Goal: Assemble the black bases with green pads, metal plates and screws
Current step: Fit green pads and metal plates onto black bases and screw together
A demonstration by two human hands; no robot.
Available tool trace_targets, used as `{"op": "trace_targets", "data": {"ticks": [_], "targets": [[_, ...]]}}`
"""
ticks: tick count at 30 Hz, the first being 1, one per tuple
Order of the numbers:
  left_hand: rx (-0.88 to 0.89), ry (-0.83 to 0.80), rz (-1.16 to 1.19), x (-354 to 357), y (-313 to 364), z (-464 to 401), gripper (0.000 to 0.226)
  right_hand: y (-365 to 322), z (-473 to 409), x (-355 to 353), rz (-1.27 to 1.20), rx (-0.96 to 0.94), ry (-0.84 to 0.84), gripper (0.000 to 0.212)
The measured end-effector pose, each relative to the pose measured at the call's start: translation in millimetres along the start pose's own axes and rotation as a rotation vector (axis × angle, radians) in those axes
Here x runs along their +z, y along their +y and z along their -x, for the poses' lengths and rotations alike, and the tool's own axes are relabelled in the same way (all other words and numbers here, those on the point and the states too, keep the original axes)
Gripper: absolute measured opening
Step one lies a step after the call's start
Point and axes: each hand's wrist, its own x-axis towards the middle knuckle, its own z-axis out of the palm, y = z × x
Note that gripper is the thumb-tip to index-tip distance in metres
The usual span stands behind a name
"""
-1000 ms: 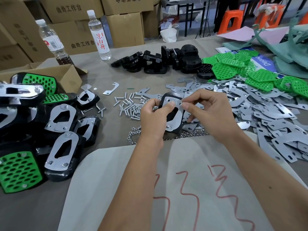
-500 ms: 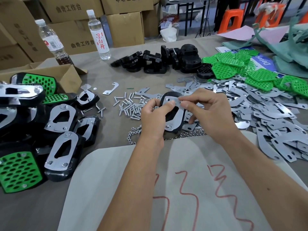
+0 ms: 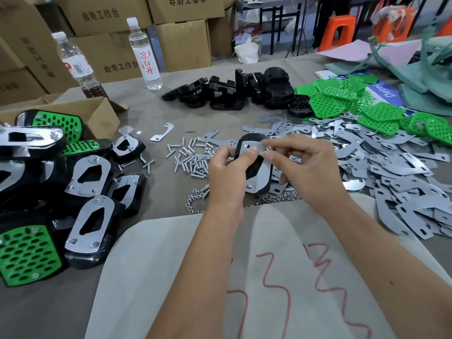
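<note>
The left hand (image 3: 226,167) is gripping a black base (image 3: 254,165) from its left edge, thumb lying across the metal plate (image 3: 263,172) on top. The right hand (image 3: 305,167) is pinching the plate's upper end between thumb and forefinger. The base is being held just above the table (image 3: 171,113), between loose screws (image 3: 189,159) and a heap of plates (image 3: 391,167). Finished assemblies (image 3: 90,226) are lying at far left.

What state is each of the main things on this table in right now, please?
black base: held upright, metal plate on it.
metal plate: one nut at its lower end.
left hand: grips the base.
right hand: pinches at the plate's top.
nearer water bottle: capped, upright.
cardboard box: open.
</note>
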Motion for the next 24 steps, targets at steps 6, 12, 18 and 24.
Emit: {"op": "trace_targets", "data": {"ticks": [6, 12, 18, 24], "targets": [[-0.066, 0.092, 0.071, -1.7, 0.5, -3.3, 0.013, -0.4, 5.2, 1.7, 0.045, 0.018, 0.016, 0.017], [-0.067, 0.088, 0.082, -0.5, -2.0, -4.1, 0.015, -4.3, 5.9, 4.1, 0.046, 0.027, -0.011, 0.028], [-0.101, 0.153, 0.115, -4.9, -2.7, -9.4, 0.016, -12.5, 5.4, 1.2, -0.11, 0.045, 0.107, 0.083], [-0.084, 0.195, 0.103, -3.6, -4.2, -9.9, 0.02, -5.3, 6.0, 2.5, -0.032, 0.08, -0.077, 0.088]]}}
